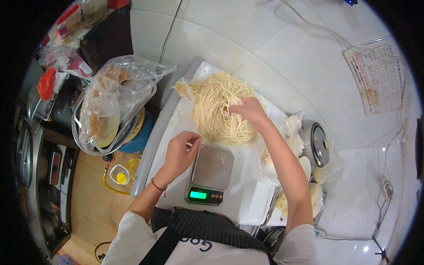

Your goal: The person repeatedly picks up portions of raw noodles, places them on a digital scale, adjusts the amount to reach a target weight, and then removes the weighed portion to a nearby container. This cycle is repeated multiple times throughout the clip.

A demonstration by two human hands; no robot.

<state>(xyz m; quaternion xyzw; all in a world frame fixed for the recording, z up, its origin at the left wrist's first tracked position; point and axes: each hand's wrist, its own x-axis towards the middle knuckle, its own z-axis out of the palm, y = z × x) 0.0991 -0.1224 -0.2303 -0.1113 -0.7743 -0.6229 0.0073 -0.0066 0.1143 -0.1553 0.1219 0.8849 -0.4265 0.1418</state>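
Note:
A large pile of pale raw noodles [215, 109] lies on the white worktop [169, 145]. My right hand [246, 111] reaches into its right part, fingers pinched on some strands. Near the pile's lower left, my left hand [184, 149] is curled beside a digital kitchen scale [213, 169], with a small white thing showing between thumb and fingers; what it is I cannot tell. The scale's display is lit green, and a short scrap of noodle lies on its metal plate.
Plastic bags with more noodles [268, 162] and a lidded steel pot [318, 144] stand to the right. On the left, a clear plastic bag [109, 106] covers a metal basin above a blue container [139, 134]. Tiled wall borders the worktop's far side.

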